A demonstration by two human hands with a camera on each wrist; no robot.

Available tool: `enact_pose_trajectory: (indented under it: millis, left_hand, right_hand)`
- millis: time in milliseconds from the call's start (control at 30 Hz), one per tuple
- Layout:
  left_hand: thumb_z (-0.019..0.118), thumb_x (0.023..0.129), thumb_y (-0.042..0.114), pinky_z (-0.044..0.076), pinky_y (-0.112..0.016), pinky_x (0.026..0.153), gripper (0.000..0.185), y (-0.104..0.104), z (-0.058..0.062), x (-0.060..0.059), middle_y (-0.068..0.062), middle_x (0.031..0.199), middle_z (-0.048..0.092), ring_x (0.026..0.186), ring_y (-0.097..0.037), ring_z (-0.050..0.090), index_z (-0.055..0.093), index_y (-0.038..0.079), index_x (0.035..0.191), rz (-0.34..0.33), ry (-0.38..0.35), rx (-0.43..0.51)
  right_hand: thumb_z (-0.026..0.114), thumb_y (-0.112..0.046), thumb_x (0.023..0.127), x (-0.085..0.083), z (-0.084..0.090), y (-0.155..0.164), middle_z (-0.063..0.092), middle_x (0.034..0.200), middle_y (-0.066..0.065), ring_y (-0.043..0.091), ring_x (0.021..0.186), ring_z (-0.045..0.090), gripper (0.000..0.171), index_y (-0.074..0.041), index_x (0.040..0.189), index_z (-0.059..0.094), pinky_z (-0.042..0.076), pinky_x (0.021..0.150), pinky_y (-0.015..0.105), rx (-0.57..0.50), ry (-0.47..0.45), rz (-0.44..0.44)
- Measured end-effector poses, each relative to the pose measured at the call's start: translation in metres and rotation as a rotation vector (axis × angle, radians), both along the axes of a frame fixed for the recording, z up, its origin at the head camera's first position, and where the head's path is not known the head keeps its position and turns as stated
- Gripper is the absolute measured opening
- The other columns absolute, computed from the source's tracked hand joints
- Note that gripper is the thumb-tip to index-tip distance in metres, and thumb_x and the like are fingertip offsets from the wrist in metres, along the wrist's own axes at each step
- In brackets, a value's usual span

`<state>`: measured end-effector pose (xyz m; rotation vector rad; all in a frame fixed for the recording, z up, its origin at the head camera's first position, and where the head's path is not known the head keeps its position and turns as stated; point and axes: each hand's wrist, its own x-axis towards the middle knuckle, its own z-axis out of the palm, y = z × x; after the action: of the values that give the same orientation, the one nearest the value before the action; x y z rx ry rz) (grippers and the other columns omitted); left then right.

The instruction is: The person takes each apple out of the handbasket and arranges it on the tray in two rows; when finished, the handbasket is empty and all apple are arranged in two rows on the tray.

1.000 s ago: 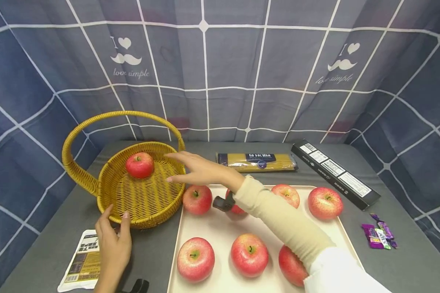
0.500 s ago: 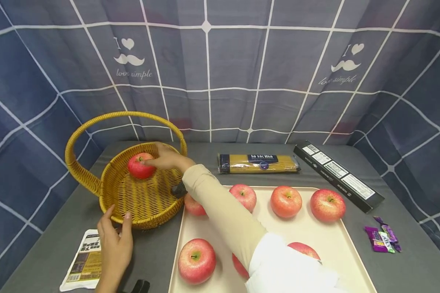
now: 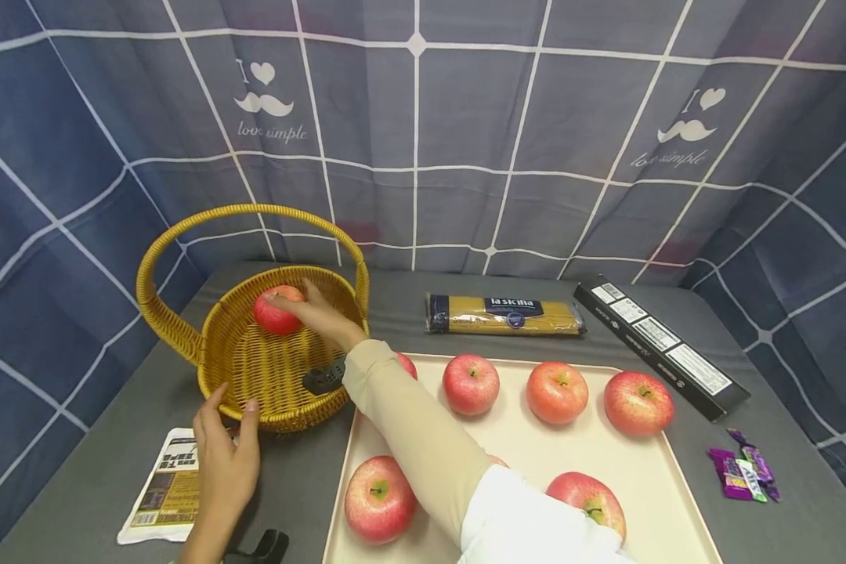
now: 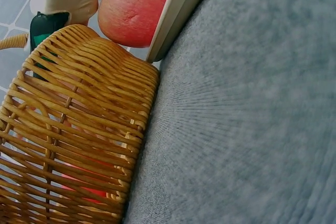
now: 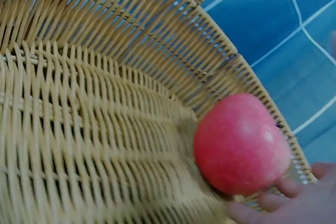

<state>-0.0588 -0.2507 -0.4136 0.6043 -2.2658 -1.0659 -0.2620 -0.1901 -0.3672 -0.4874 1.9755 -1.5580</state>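
A red apple sits in the wicker basket near its back wall. My right hand reaches over the basket's right side and grips this apple, thumb across its top and fingers behind it. In the right wrist view the fingers meet the apple at its lower edge. My left hand rests at the front rim of the basket with fingers and thumb spread. The left wrist view shows the woven wall from outside, red showing through its gaps; the left hand is out of sight there.
Right of the basket lies a cream tray with several apples, partly hidden under my right sleeve. Behind it is a spaghetti pack, then a black box. Candies lie far right; a white pouch is beside my left hand.
My right hand has moved left from the basket's right edge onto the apple inside, and its thumb now lies further over the top. The left hand stays at the rim.
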Motion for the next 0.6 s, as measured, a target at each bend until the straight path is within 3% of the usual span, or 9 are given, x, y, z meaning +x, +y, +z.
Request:
enact_pose_trajectory:
  millis: [133,233,400,500,600]
  left_hand:
    - [0.043,0.094,0.026,0.027,-0.029,0.073,0.050,0.000,0.003,-0.001,-0.023,0.127,0.034,0.096,-0.027,0.039,0.029,0.006,0.137,-0.010,0.005,0.007]
    - [0.044,0.094,0.024,0.027,-0.034,0.074,0.050,0.000,0.004,-0.001,-0.024,0.129,0.032,0.100,-0.032,0.037,0.028,0.005,0.138,-0.017,0.012,0.008]
    - [0.045,0.093,0.020,0.026,-0.031,0.073,0.049,-0.001,0.004,-0.001,-0.025,0.129,0.033,0.098,-0.032,0.037,0.030,0.003,0.137,-0.021,0.048,-0.008]
    - [0.046,0.093,0.018,0.026,-0.029,0.074,0.048,-0.001,0.003,0.000,-0.026,0.129,0.033,0.099,-0.032,0.037,0.031,0.003,0.136,-0.013,0.058,-0.010]
    - [0.047,0.092,0.018,0.027,-0.031,0.075,0.048,-0.001,0.004,-0.001,-0.026,0.131,0.032,0.103,-0.034,0.037,0.032,0.003,0.135,-0.008,0.060,-0.012]
  right_hand:
    - [0.047,-0.069,0.077,-0.002,0.000,-0.002,0.009,0.153,-0.006,0.022,0.139,0.017,0.091,-0.029,0.146,0.003,0.024,0.107,0.049,-0.012,-0.034,-0.039]
    - [0.037,-0.071,0.080,-0.002,0.002,-0.001,0.001,0.153,-0.009,0.021,0.140,0.013,0.088,-0.028,0.146,-0.001,0.023,0.108,0.049,-0.032,-0.079,0.027]
    - [0.026,-0.064,0.088,0.002,0.005,-0.003,0.004,0.153,-0.009,0.027,0.139,0.018,0.071,-0.029,0.146,0.006,0.025,0.108,0.047,-0.058,-0.163,0.279]
    - [0.032,-0.051,0.093,0.007,0.006,-0.004,0.010,0.152,-0.009,0.027,0.137,0.025,0.062,-0.030,0.146,0.008,0.030,0.106,0.045,-0.025,-0.211,0.444]
    - [0.045,-0.034,0.092,0.010,0.005,-0.003,0.013,0.149,-0.012,0.020,0.134,0.030,0.066,-0.031,0.146,0.006,0.034,0.103,0.041,0.022,-0.230,0.563]
